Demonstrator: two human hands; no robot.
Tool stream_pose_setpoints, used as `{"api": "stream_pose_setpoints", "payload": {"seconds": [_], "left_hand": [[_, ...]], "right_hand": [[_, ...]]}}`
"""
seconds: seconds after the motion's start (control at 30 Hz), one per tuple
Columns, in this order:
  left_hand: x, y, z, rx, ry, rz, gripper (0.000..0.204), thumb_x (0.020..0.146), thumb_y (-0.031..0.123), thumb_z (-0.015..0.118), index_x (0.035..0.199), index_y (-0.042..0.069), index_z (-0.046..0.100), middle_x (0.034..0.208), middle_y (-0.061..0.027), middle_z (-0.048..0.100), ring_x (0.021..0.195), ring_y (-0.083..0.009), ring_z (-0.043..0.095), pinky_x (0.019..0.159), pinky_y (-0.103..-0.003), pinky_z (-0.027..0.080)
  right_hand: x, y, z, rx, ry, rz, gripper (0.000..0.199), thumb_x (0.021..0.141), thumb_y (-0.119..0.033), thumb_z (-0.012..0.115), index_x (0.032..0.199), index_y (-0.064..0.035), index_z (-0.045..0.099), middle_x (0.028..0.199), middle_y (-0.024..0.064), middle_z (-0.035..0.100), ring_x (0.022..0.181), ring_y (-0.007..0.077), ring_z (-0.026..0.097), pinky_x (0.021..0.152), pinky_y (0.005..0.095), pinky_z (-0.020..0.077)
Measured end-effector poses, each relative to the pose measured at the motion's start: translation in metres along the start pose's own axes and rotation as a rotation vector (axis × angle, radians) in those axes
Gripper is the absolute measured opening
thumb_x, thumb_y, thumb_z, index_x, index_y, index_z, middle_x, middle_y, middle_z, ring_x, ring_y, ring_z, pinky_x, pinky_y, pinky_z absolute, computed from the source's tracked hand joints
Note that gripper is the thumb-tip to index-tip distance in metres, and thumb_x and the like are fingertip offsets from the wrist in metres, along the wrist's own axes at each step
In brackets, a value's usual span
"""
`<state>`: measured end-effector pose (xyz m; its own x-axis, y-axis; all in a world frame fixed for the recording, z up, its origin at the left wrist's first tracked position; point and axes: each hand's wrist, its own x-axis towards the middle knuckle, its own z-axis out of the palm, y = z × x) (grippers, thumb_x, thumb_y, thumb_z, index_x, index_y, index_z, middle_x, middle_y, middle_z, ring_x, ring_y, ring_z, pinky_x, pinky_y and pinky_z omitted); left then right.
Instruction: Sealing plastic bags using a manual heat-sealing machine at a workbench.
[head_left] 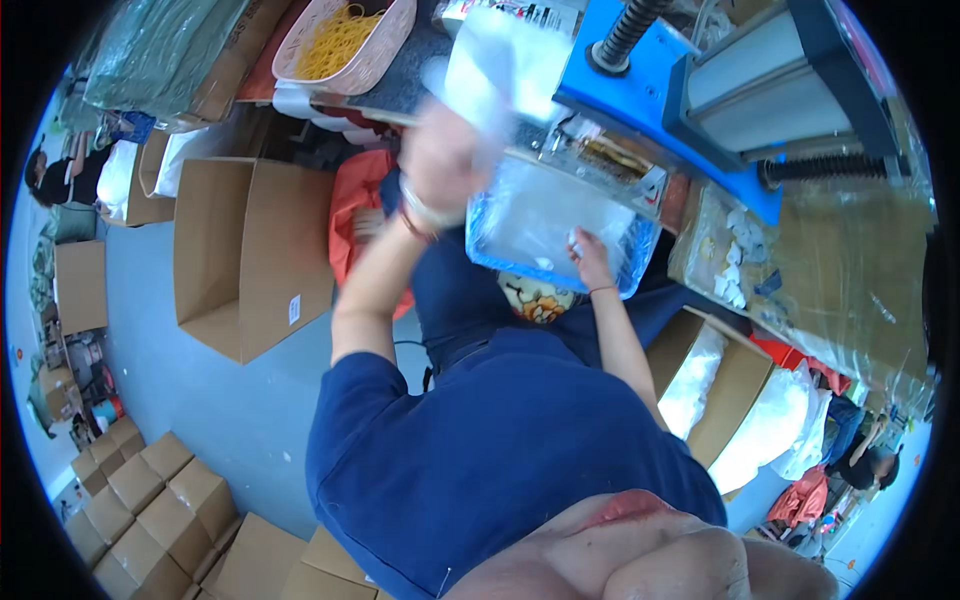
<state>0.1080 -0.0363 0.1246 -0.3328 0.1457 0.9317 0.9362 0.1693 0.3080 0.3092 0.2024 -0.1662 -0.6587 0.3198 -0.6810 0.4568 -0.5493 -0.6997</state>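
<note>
My left hand (440, 165), smeared by motion, is raised near the table edge. Its fingers look closed on a translucent plastic bag (490, 95), which is also blurred. Lower and to the right, my right hand (592, 262) reaches into a blue-rimmed tray (520, 266) in front of my lap. Between its closed fingers is a small white piece (575, 241), too small to make out fully. Another small white piece (544, 264) lies in the tray near that hand.
A blue press (625, 75) with metal springs stands at the table's right. Yellow rubber bands (342, 45) fill a pink basket (375, 68) at far left. An open carton (285, 265) stands on the left floor, another (730, 385) at right. Stacked cartons (150, 510) lie lower left.
</note>
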Motion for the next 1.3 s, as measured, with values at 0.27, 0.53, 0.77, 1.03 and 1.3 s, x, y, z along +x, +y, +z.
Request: {"api": "stream_pose_setpoints", "payload": {"seconds": [0.27, 0.53, 0.77, 1.03, 1.3], "left_hand": [[-0.198, 0.036, 0.077, 0.148, -1.225, -0.338, 0.017, 0.081, 0.008, 0.057, 0.097, 0.005, 0.057, 0.096, -0.011, 0.067, 0.093, -0.0289, 0.066, 0.081, -0.04, 0.052], [-0.157, 0.018, 0.041, 0.093, -0.933, -0.099, 0.037, 0.084, 0.013, 0.064, 0.121, 0.006, 0.061, 0.106, -0.0171, 0.068, 0.093, -0.0334, 0.067, 0.08, -0.039, 0.055], [-0.003, -0.037, 0.048, 0.398, -0.754, -0.227, 0.032, 0.092, 0.021, 0.064, 0.112, -0.003, 0.058, 0.113, -0.0203, 0.065, 0.111, -0.0312, 0.061, 0.093, -0.043, 0.049], [-0.105, -0.057, 0.018, 0.309, -0.627, -0.06, 0.029, 0.087, 0.01, 0.065, 0.116, 0.008, 0.065, 0.112, -0.0137, 0.066, 0.109, -0.0305, 0.061, 0.092, -0.04, 0.048], [-0.071, -0.035, 0.02, 0.18, -0.508, -0.244, 0.012, 0.08, 0.005, 0.07, 0.092, 0.004, 0.072, 0.098, -0.009, 0.07, 0.088, -0.0278, 0.065, 0.08, -0.036, 0.052]], "right_hand": [[-0.033, -0.04, -0.032, 0.113, 0.066, -0.084, 0.027, 0.091, -0.016, 0.068, 0.114, -0.0046, 0.059, 0.103, 0.0071, 0.063, 0.088, 0.019, 0.065, 0.069, 0.0273, 0.0502], [-0.097, -0.078, -0.02, 0.015, -0.04, -0.155, 0.032, 0.094, -0.02, 0.067, 0.12, -0.0026, 0.059, 0.103, 0.0046, 0.062, 0.092, 0.0179, 0.064, 0.073, 0.0255, 0.049], [-0.096, -0.079, 0.013, 0.058, -0.22, -0.089, 0.037, 0.095, -0.02, 0.064, 0.126, -0.0014, 0.057, 0.11, 0.0047, 0.06, 0.097, 0.0156, 0.061, 0.079, 0.0261, 0.0483], [-0.109, -0.068, -0.016, 0.076, -0.171, -0.021, 0.031, 0.096, -0.019, 0.063, 0.124, -0.0048, 0.06, 0.11, 0.0021, 0.061, 0.102, 0.0159, 0.061, 0.082, 0.0258, 0.0472], [-0.108, -0.079, -0.025, 0.167, -0.124, -0.063, 0.029, 0.095, -0.017, 0.065, 0.119, -0.001, 0.061, 0.106, 0.0023, 0.061, 0.097, 0.0137, 0.06, 0.081, 0.0248, 0.0463]]}}
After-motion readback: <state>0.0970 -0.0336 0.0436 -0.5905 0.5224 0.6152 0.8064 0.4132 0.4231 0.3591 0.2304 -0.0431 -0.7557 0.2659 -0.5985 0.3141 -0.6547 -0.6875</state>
